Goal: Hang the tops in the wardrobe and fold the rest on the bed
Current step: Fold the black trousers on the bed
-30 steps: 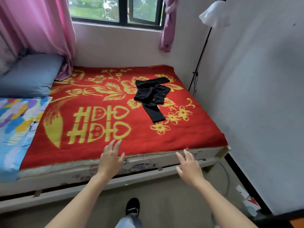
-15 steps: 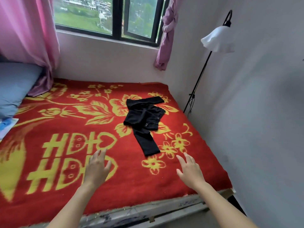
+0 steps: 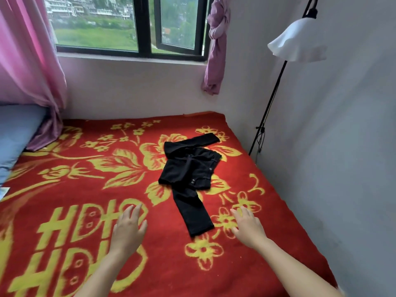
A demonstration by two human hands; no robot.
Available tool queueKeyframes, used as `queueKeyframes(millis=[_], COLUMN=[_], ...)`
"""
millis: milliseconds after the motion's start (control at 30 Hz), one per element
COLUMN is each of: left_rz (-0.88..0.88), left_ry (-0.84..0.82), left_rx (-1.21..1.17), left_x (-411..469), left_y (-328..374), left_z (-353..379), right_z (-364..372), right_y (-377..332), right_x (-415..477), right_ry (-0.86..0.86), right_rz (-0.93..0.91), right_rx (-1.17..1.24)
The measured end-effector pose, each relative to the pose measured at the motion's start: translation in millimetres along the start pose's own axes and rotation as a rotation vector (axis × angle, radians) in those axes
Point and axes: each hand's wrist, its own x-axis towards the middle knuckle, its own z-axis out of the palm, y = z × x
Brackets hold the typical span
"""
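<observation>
One black garment (image 3: pixel 189 177), crumpled w/ snap buttons showing, one leg stretched toward the viewer, lies on the red blanket (image 3: pixel 85 185) right of centre. Its leg end sits btwn both hands, untouched. Left hand (image 3: pixel 128 229) & right hand (image 3: pixel 248 228) hover w/ fingers spread, holding nothing.

A dark-framed window (image 3: pixel 145 28) sits above the bed (image 3: pixel 64 179) at its far edge, a pink curtain (image 3: pixel 27 61) hanging left. A white-shaded floor lamp (image 3: pixel 297 43) stands beside the far right corner.
</observation>
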Motion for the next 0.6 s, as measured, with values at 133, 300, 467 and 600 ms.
queueKeyframes(millis=[133,300,467,600], left_rz=[-0.051,-0.091,-0.193,-0.277], left_ry=[-0.023,-0.143,-0.261,-0.31], left_rx=[0.05,0.166,0.19,0.237], left_x=[46.6,88.2,114.1,125.3], left_y=[36.8,78.8,89.3,71.9], left_z=[19.6,54.8,91.7,97.5], right_z=[-10.1,4.2,40.1,51.4], right_y=[23.6,57.1,70.7,65.9], right_x=[64.4,133.0,205.7,254.5], right_ry=[-0.033,-0.113,-0.259,-0.344], right_rz=[-0.052,-0.085,-0.101,-0.084], right_rx=[0.024,0.046,0.065,0.071])
